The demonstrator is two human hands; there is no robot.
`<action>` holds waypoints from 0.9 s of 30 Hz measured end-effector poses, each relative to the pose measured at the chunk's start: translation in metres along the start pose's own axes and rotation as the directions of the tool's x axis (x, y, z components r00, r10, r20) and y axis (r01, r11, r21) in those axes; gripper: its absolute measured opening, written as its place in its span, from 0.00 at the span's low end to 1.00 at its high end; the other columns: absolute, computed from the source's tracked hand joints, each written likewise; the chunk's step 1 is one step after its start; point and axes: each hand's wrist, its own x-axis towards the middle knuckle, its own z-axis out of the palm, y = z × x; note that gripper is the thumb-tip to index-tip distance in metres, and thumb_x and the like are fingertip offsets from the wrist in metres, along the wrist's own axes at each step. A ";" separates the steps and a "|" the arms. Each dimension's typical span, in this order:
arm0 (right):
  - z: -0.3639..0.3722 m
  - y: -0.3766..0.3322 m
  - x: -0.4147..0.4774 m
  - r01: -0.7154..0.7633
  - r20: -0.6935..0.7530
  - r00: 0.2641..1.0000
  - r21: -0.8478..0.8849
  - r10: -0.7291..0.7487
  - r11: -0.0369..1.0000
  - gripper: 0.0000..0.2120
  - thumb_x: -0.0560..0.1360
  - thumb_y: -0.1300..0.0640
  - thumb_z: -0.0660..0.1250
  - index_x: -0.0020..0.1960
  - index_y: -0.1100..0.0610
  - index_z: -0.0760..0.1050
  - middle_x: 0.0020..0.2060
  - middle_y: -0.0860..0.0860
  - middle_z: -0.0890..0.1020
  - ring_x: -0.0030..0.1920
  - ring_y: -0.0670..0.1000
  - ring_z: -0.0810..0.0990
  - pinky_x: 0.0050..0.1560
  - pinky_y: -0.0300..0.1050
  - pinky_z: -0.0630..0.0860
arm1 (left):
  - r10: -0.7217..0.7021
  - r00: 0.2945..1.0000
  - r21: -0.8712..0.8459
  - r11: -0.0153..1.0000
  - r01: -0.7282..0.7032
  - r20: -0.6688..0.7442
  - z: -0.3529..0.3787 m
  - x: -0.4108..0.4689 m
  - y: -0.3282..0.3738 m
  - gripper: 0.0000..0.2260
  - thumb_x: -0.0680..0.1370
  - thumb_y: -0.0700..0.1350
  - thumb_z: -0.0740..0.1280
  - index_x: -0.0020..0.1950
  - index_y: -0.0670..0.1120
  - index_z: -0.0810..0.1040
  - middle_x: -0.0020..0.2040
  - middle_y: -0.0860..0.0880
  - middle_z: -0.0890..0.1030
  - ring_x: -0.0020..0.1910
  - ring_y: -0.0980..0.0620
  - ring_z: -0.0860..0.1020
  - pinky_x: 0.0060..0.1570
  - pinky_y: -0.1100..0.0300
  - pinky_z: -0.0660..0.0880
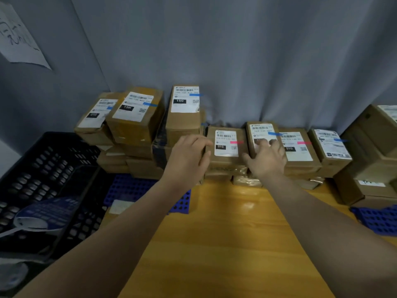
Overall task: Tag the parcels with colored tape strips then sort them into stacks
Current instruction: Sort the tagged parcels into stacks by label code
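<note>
Currently, the right hand [266,158] is laid on the blue-tagged 122 parcel [261,131]. Its fingers [267,144] are curled over the label and the thumb is set against the near left edge, so the parcel is judged to be gripped. The left hand [189,155] is held in a loose C-shape just beside the left edge of the pink-tagged 010 parcel [225,145]. Whether contact is made, or anything is held, cannot be told.

Position of the task's thing: the 122 parcel is perched in the back row of the wooden table [225,233], between the 010 parcel on its left and a second pink-tagged parcel [298,147] on its right. Its long axis is pointed away from the person, slightly tilted, with the near end under the palm.

Sorting state, as judged: every readable label carries a strip, so tagging looks largely done. The blue tag is flanked by two pink ones and appears misplaced. Blue-tagged stacks are seen to the left, topped by the 150 parcel [184,100] and the 15H parcel [135,108]. A further blue-tagged parcel [330,147] lies at the right end of the row.

Key relation: the left-hand blue stacks lie well apart from the grip, beyond the 010 parcel, on the left hand's side. A lift over that parcel, or a hand-over, would probably be needed.

A black crate [53,168] is noted at far left.
</note>
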 end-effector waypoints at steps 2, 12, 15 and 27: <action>0.002 0.014 0.007 -0.033 0.070 0.997 -0.060 0.037 0.998 0.37 0.71 0.36 0.67 0.72 0.54 0.60 0.72 0.61 0.59 0.72 0.63 0.57 0.72 0.59 0.54 | -0.010 0.999 0.000 1.000 0.010 0.042 0.010 -0.004 0.005 0.12 0.79 0.43 0.63 0.61 0.47 0.76 0.59 0.51 0.76 0.61 0.51 0.70 0.61 0.61 0.63; 0.014 0.028 0.044 -0.185 0.199 0.962 -0.040 0.189 0.982 0.40 0.68 0.34 0.69 0.68 0.52 0.54 0.70 0.65 0.58 0.69 0.64 0.60 0.64 0.62 0.66 | -0.228 0.962 -0.051 0.970 0.238 0.149 0.054 -0.029 0.014 0.11 0.79 0.42 0.63 0.61 0.45 0.77 0.57 0.49 0.78 0.59 0.50 0.72 0.55 0.63 0.67; 0.008 0.036 0.044 -0.219 0.161 0.965 0.079 0.205 0.972 0.42 0.66 0.37 0.71 0.68 0.54 0.54 0.64 0.62 0.64 0.65 0.61 0.64 0.58 0.57 0.68 | -0.307 0.937 -0.106 0.939 0.327 0.166 0.061 -0.039 0.019 0.11 0.80 0.43 0.63 0.61 0.46 0.76 0.58 0.49 0.77 0.60 0.51 0.72 0.56 0.62 0.69; -0.045 0.081 -0.018 0.286 -0.333 0.935 0.499 -0.124 0.818 0.43 0.64 0.48 0.76 0.72 0.55 0.59 0.67 0.58 0.64 0.69 0.56 0.61 0.66 0.45 0.58 | -0.405 0.902 -0.362 0.826 0.432 0.152 0.079 -0.044 0.065 0.11 0.80 0.47 0.63 0.62 0.49 0.74 0.55 0.55 0.77 0.54 0.60 0.74 0.46 0.73 0.67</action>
